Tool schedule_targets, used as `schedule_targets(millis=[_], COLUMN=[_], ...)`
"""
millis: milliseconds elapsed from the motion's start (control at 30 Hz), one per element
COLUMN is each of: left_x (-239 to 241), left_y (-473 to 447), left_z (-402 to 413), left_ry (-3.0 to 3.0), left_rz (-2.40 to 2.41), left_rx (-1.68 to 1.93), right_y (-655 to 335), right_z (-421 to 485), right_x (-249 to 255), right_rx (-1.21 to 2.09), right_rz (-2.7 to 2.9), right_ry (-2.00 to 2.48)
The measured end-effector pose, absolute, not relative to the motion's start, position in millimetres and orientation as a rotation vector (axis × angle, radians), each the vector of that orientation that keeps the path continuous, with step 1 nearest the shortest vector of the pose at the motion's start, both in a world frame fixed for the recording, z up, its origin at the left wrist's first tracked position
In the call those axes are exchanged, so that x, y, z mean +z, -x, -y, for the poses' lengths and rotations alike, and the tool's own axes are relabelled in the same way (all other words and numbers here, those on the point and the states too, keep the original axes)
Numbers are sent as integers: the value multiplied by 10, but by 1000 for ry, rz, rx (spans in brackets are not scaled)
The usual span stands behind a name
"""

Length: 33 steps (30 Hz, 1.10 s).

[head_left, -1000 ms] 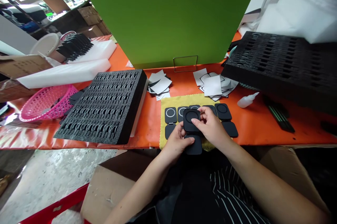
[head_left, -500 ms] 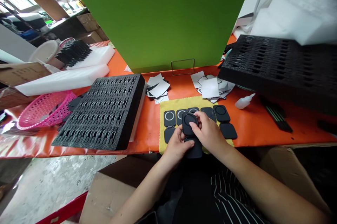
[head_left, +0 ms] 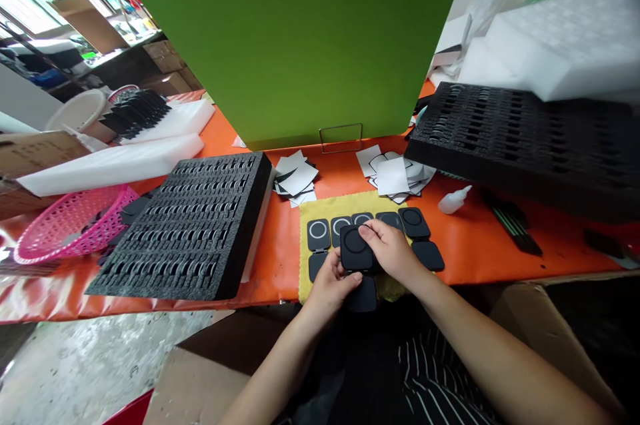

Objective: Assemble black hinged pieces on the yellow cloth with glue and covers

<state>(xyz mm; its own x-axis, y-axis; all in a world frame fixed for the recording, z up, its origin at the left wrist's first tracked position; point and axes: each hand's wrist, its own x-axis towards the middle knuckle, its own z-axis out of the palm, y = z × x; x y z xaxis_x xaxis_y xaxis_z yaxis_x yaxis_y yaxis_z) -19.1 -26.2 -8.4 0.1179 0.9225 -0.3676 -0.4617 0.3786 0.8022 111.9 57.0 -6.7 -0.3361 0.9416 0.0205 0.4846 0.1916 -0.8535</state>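
Between my hands, above the yellow cloth [head_left: 330, 206], is a black folding charging pad [head_left: 356, 248], opened out into two hinged squares. A faint ring shows on its upper square. My left hand [head_left: 331, 283] grips it near the hinge, thumb across the lower square. The thumb of my right hand [head_left: 391, 246] presses on the upper square's top right corner, its other fingers curled behind. More pads lie opened in a row on the cloth: one at the left with a white ring [head_left: 318, 230], and one at the right with a dark ring [head_left: 413, 218].
A black foam tray [head_left: 200, 225] with slots stands left, beside a pink basket [head_left: 75, 225]. Another foam tray [head_left: 500, 145] is at right. Paper piles [head_left: 393, 175] lie behind the cloth; a small white bottle [head_left: 454, 200] lies right of it. A green board [head_left: 295, 45] rises behind.
My right thumb has moved from the ring's middle to the pad's top right corner. The pad stays in both hands. The whole view has shifted slightly.
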Motion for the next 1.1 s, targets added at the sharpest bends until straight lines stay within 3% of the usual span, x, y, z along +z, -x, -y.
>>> schedule_targets(millis=[167,333,533,700,1100], left_x=[-116,-112,85,93,-411], left_y=[267,464,549,754,1298], left_z=[243,150,223,299,152], left_ry=[-658,-594,-292,-220,-1009], left_rz=[-1024,-1409,-790,-780,-2051], left_rx=[1069,1347,1094,1149,1137], right_y=[-1119,-1260,-1149,-1034,-1009], right_z=[-493,-425,-225,-86,-40], right_x=[-64,-10,23,-107,-336], right_rx=[1126,664,402,547,672], right_rz=[1807,1591,2236,2309,2218], right_ry=[1324,1261,569,748,816])
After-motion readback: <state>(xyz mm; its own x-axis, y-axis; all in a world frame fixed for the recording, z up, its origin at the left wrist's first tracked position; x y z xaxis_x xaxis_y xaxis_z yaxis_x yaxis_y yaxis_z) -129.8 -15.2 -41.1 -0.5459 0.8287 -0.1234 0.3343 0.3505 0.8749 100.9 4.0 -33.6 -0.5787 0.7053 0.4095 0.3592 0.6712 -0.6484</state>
